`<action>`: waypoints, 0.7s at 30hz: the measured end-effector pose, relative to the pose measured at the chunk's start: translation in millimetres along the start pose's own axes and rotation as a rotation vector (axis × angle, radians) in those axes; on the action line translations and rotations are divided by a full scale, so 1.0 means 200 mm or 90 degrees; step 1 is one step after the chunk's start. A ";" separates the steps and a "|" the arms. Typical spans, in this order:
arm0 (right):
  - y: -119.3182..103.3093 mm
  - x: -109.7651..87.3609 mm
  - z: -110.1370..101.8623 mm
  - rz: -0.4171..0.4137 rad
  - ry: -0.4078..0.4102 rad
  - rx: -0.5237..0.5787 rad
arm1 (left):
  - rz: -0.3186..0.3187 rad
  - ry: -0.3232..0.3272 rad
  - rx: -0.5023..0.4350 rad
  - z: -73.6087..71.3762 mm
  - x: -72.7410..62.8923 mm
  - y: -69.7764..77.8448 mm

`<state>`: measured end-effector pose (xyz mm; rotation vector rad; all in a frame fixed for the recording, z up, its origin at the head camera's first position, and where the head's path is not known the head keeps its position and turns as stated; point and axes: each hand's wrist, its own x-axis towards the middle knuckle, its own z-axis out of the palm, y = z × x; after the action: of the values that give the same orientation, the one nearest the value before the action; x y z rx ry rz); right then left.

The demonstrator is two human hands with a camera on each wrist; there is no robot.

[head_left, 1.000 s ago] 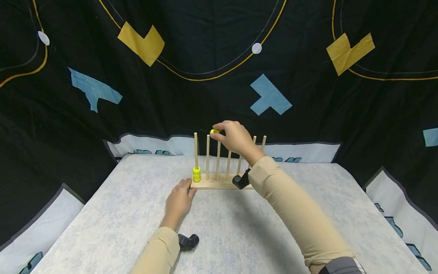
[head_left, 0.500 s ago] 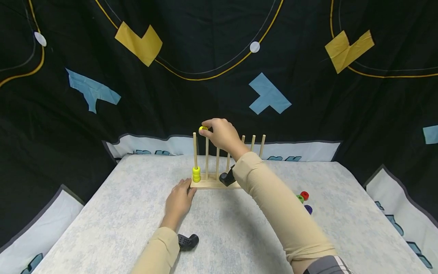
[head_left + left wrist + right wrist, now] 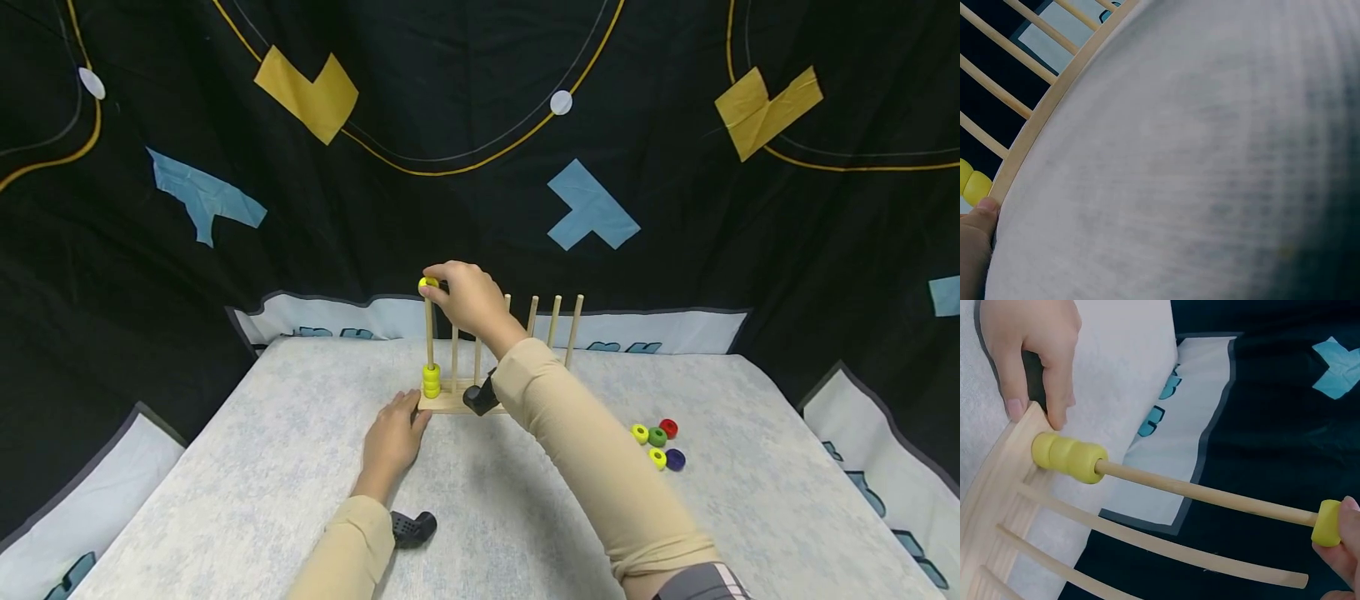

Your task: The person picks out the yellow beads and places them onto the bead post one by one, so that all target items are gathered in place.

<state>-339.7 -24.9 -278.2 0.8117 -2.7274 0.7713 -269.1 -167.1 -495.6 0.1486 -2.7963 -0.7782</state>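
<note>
In the head view my right hand (image 3: 472, 302) pinches a yellow bead (image 3: 424, 287) at the top of the leftmost peg of a wooden peg stand (image 3: 448, 403). The right wrist view has this bead (image 3: 1327, 524) at the peg's tip, between thumb and fingers. Lower on the same peg, a short stack of yellow beads (image 3: 1067, 456) sits against the base. My left hand (image 3: 392, 440) grips the base's left end, thumb at the front edge and fingers round the corner. Its thumb (image 3: 984, 212) shows beside the stack in the left wrist view. The other visible pegs carry no beads.
Loose beads lie on the table to the right of the stand: two yellow, a green one (image 3: 657, 437), a red one (image 3: 669, 428) and a dark blue one (image 3: 675, 459). A black curtain (image 3: 465, 217) hangs behind the pale table (image 3: 262, 467).
My right hand has carried the yellow bead leftward past the other pegs to the leftmost peg's top. The loose beads have come into view from behind the right arm. My left hand stays put.
</note>
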 end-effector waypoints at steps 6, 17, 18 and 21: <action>-0.01 0.00 0.01 0.013 -0.013 0.002 | 0.001 0.002 0.004 0.00 0.00 0.00; 0.01 -0.01 0.04 0.007 -0.015 0.004 | 0.004 0.005 0.001 0.00 0.00 0.00; 0.01 -0.02 0.04 0.009 -0.015 0.006 | 0.005 0.006 0.000 0.00 0.00 0.00; 0.03 -0.02 0.04 0.011 -0.011 0.011 | 0.008 0.009 -0.002 0.00 0.00 -0.01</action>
<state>-339.4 -22.3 -288.6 0.8025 -2.7503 0.7953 -269.7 -168.0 -496.1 0.1350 -2.7796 -0.7766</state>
